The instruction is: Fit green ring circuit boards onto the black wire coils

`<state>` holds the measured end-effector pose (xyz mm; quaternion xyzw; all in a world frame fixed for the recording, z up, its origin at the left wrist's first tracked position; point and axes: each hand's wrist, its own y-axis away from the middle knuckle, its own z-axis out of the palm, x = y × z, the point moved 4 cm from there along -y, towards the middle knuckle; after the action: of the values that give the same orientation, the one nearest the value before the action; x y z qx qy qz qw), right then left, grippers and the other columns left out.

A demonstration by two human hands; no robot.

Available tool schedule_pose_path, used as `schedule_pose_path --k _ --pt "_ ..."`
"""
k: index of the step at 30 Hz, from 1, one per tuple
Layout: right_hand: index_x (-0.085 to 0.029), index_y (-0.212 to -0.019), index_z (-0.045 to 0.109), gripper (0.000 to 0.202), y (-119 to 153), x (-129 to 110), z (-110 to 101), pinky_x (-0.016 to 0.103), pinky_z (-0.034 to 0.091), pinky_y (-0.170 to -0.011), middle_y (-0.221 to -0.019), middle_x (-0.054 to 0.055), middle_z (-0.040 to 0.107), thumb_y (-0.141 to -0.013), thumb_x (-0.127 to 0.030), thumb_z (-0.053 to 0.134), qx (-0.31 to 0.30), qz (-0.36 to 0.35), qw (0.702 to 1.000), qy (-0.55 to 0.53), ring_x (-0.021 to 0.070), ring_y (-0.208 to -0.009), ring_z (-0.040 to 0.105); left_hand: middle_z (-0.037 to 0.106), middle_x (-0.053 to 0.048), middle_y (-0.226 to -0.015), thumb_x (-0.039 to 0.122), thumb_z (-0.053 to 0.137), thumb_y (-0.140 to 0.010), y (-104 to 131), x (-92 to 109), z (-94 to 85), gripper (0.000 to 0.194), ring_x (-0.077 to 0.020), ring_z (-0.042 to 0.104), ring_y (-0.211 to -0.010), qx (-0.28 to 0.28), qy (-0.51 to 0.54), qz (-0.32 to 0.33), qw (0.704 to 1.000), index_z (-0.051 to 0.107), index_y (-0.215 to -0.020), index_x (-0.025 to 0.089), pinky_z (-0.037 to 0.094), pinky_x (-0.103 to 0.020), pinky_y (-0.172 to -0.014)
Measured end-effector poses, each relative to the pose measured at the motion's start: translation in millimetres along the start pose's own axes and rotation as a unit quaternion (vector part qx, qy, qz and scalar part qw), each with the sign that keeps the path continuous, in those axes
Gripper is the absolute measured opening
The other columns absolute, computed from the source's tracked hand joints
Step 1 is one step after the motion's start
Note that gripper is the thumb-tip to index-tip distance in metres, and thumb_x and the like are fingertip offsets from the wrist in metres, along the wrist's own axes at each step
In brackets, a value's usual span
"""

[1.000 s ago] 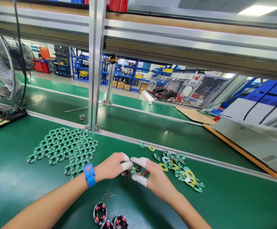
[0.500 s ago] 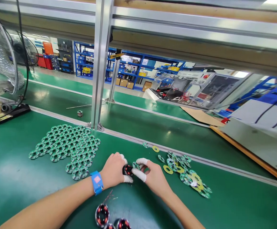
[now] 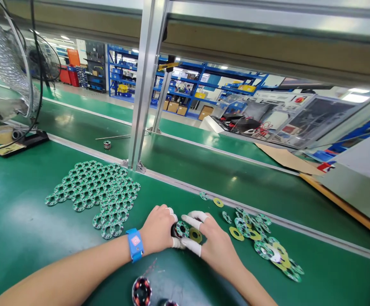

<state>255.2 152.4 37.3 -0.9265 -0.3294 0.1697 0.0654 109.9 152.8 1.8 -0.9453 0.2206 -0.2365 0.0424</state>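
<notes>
My left hand (image 3: pixel 160 229), with white finger covers and a blue wrist strap (image 3: pixel 135 244), grips a dark wound ring part. A green-and-white ring board (image 3: pixel 181 229) covers the face of that part. My right hand (image 3: pixel 213 238), also in white finger covers, curves around the board's right side, its thumb and fingers apart at the board's edge. Between the right fingers and thumb a yellow ring (image 3: pixel 195 235) shows; whether it is held or lies on the table cannot be made out. Nearer to me sit copper-wound rings (image 3: pixel 141 291).
Many green ring boards (image 3: pixel 103 187) lie packed together at left. Loose boards and yellow rings (image 3: pixel 236 233) are scattered at right. A metal post (image 3: pixel 145 85) rises behind, from a rail (image 3: pixel 204 189). A small wound part (image 3: pixel 107 145) stands beyond the rail.
The green board has come from the right fingers onto the face of the part in my left hand. My right fingers have spread, and a yellow ring now shows between them. The view has shifted slightly.
</notes>
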Motion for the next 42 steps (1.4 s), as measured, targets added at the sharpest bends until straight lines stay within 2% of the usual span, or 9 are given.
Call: schedule_pose_path --k 4,11,22,28,33,36,38,42 --pt "-0.024 -0.105 0.064 0.028 -2.1 -2.4 1.8 0.036 0.052 -0.071 -0.103 0.008 0.06 -0.077 -0.024 0.064 -0.01 -0.007 0.999 -0.031 0.0255 -0.091 0.056 0.058 -0.007 -0.083 0.066 0.059 -0.07 -0.1 0.3 0.3 0.051 -0.023 0.051 -0.083 0.0 -0.008 0.006 1.0 0.06 -0.077 0.016 0.037 -0.033 -0.07" --pt "-0.023 -0.107 0.062 0.028 -3.8 -4.2 3.3 0.037 0.052 -0.074 -0.102 0.008 0.06 -0.08 -0.02 0.057 -0.004 -0.045 0.995 -0.094 0.0246 -0.092 0.054 0.059 -0.005 -0.084 0.067 0.061 -0.068 -0.7 0.5 0.4 0.052 -0.0214 0.051 -0.083 -0.006 -0.031 0.004 0.999 0.06 -0.08 0.016 0.037 -0.032 -0.069" --pt "-0.022 -0.108 0.063 0.024 2.5 2.0 9.2 0.036 0.052 -0.073 -0.101 0.009 0.061 -0.087 -0.028 0.051 0.047 -0.067 0.993 -0.081 0.0244 -0.09 0.057 0.059 -0.005 -0.084 0.066 0.058 -0.071 -0.5 -1.6 2.6 0.051 -0.0207 0.051 -0.083 0.004 -0.002 0.007 1.0 0.061 -0.079 0.016 0.036 -0.031 -0.068" --pt "-0.021 -0.104 0.064 0.025 3.8 -0.4 9.9 0.036 0.052 -0.068 -0.095 0.01 0.062 -0.089 -0.034 0.049 0.07 -0.041 0.995 -0.063 0.0242 -0.083 0.059 0.059 -0.005 -0.083 0.064 0.059 -0.071 0.2 -0.8 1.9 0.048 -0.021 0.051 -0.083 -0.002 -0.004 0.004 1.0 0.061 -0.077 0.016 0.037 -0.031 -0.069" --pt "-0.021 -0.099 0.066 0.025 3.0 -1.2 12.1 0.036 0.052 -0.065 -0.091 0.009 0.063 -0.087 -0.036 0.049 0.051 -0.019 0.997 -0.063 0.0244 -0.079 0.059 0.059 -0.005 -0.083 0.062 0.058 -0.072 0.5 -0.2 0.3 0.046 -0.0207 0.051 -0.084 -0.002 -0.007 0.007 1.0 0.061 -0.078 0.017 0.038 -0.031 -0.069" --pt "-0.021 -0.104 0.064 0.027 0.6 0.8 13.4 0.038 0.052 -0.075 -0.1 0.009 0.063 -0.083 -0.034 0.053 0.039 0.002 0.994 -0.105 0.0257 -0.089 0.059 0.059 -0.005 -0.084 0.062 0.059 -0.072 -0.7 -0.4 1.9 0.046 -0.0203 0.051 -0.084 -0.007 -0.01 0.005 1.0 0.06 -0.077 0.017 0.038 -0.031 -0.07" --pt "-0.021 -0.106 0.063 0.029 -2.1 1.1 14.6 0.038 0.051 -0.079 -0.103 0.01 0.062 -0.081 -0.033 0.055 0.014 0.012 0.99 -0.139 0.0257 -0.094 0.058 0.059 -0.005 -0.084 0.062 0.059 -0.072 -1.5 -0.5 3.3 0.046 -0.0204 0.051 -0.084 -0.011 -0.013 0.004 1.0 0.06 -0.077 0.016 0.039 -0.031 -0.071" --pt "-0.022 -0.101 0.066 0.027 -5.7 0.3 16.2 0.038 0.05 -0.078 -0.097 0.008 0.063 -0.079 -0.035 0.057 -0.028 0.038 0.985 -0.169 0.026 -0.089 0.058 0.059 -0.006 -0.085 0.062 0.06 -0.07 -0.2 0.2 -3.4 0.047 -0.022 0.052 -0.086 -0.02 -0.022 0.001 1.0 0.06 -0.079 0.016 0.041 -0.033 -0.074"
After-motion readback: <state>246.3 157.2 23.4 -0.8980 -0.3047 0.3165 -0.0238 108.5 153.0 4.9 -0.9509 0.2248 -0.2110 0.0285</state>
